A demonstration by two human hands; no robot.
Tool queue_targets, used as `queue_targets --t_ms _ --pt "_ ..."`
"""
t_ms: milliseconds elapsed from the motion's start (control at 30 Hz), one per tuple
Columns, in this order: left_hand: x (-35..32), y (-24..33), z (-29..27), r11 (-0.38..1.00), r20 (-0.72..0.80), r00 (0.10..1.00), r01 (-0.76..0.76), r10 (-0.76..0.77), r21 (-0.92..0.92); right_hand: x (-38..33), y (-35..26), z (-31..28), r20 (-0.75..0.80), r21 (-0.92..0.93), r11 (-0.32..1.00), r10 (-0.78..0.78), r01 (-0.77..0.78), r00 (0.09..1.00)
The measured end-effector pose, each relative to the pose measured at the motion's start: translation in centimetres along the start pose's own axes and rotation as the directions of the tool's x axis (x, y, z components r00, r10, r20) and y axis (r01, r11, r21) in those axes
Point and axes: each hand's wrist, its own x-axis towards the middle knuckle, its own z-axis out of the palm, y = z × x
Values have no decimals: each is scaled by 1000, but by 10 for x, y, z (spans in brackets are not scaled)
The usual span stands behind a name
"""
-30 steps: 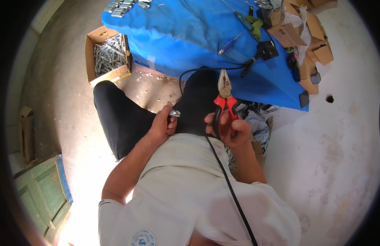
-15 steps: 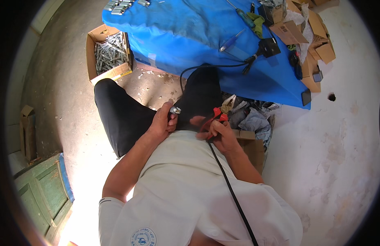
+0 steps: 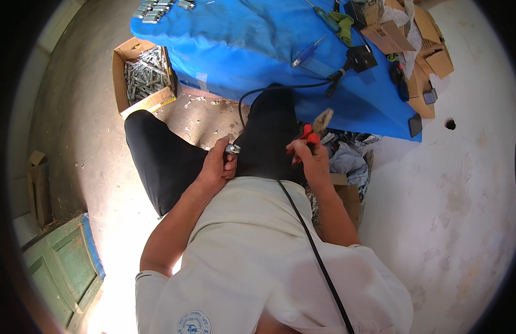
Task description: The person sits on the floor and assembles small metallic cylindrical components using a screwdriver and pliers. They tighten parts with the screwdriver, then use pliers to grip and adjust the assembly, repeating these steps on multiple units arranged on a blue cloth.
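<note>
Over my lap, my left hand (image 3: 216,162) is closed around a small silver metal part (image 3: 233,148), whose end sticks out past the thumb. Most of that part is hidden in the fist. To the right, my right hand (image 3: 312,160) grips red-handled combination pliers (image 3: 323,121) by the handles. Their metal jaws point up and away from me, toward the blue-covered table (image 3: 224,53). The pliers and the metal part are well apart. The jaws are slightly blurred, and I cannot tell whether they hold anything.
An open carton (image 3: 120,83) full of metal parts stands on the floor at left. Silver metal blocks (image 3: 152,12), a screwdriver (image 3: 309,51) and a black device (image 3: 361,58) lie on the table. A black cable (image 3: 310,236) crosses my shirt. Cardboard boxes (image 3: 388,38) stand at far right.
My right hand has moved right, taking the pliers farther from my left hand, and its fingers have drawn together around the handles. My left hand keeps its hold on the metal part.
</note>
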Motion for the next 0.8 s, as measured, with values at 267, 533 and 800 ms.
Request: queue_targets --t_ms 267,533,800 --pt "1 0 -1 1000 -3 1000 6 -6 -1 26 17 -11 55 121 982 140 -145 989" --pt "0 -1 -1 1000 7 1000 -21 21 14 27 8 -3 350 502 836 38 -221 936" --pt "2 -4 -4 995 -3 997 -76 76 67 6 -19 -4 529 265 928 87 -261 844"
